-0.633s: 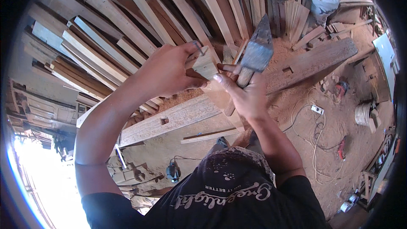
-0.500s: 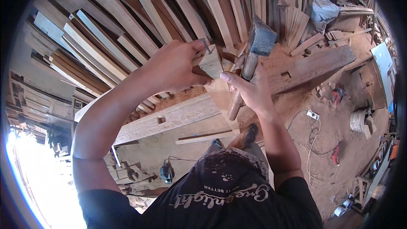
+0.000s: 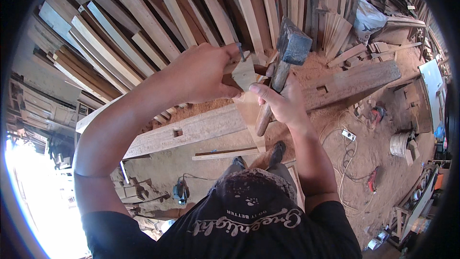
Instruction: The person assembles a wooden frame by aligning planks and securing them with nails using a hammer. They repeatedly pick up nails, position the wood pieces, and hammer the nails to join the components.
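My left hand (image 3: 199, 74) grips a small pale wooden block (image 3: 243, 73) with a nail (image 3: 241, 52) sticking up from it. My right hand (image 3: 280, 100) holds a hammer by its wooden handle (image 3: 267, 108). The grey steel hammer head (image 3: 292, 45) stands just right of the block and above it. A thin pale board (image 3: 251, 117) hangs down under the block, between the two hands. Both hands are held up in front of me, high above the ground.
A long timber beam with cut mortises (image 3: 201, 127) lies on the sawdust-covered ground below. Many planks (image 3: 143, 24) lean stacked at the back. A power tool (image 3: 180, 193), cables and a socket strip (image 3: 348, 135) lie on the ground. My shoes (image 3: 277, 152) show beneath.
The hammer head has risen a little and now sits closer to the block. Both hands have stayed together with the same grips.
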The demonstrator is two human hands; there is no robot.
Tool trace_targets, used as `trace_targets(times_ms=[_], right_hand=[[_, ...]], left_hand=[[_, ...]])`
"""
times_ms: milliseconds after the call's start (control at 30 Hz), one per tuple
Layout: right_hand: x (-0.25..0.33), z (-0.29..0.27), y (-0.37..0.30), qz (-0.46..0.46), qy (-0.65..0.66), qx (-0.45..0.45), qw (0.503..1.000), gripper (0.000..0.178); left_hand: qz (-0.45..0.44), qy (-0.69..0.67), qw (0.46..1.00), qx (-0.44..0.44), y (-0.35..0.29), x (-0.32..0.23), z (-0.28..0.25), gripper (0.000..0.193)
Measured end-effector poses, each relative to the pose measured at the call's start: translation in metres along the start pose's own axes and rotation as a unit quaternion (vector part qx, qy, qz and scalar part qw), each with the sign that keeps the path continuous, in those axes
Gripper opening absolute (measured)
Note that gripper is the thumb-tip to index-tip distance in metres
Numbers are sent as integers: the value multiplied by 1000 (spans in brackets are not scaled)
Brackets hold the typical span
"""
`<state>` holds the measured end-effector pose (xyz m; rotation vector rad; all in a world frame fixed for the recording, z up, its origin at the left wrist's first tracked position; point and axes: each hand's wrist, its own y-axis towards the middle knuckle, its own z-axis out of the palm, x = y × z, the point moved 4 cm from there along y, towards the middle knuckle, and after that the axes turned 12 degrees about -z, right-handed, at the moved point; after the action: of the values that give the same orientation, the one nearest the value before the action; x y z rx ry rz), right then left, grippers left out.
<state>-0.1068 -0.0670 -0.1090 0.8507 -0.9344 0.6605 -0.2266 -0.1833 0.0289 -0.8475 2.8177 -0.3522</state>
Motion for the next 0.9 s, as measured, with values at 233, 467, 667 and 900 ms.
trace_targets(times_ms=[233, 467, 667, 900], right_hand=[[-2, -3, 3, 10, -12, 6, 1000, 39], [-4, -2, 3, -6, -14, 14, 1000, 38], [-5, -3, -1, 2, -23, 0, 1000, 42], [-3, -4, -3, 24, -5, -3, 1000, 48]], left_hand=[[149, -60, 986, -43, 3, 27, 4, 69], [77, -171, 980, 65, 0, 30, 4, 64], [-30, -112, 990, 81, 3, 22, 6, 53], [-83, -68, 991, 80, 2, 15, 6, 43]])
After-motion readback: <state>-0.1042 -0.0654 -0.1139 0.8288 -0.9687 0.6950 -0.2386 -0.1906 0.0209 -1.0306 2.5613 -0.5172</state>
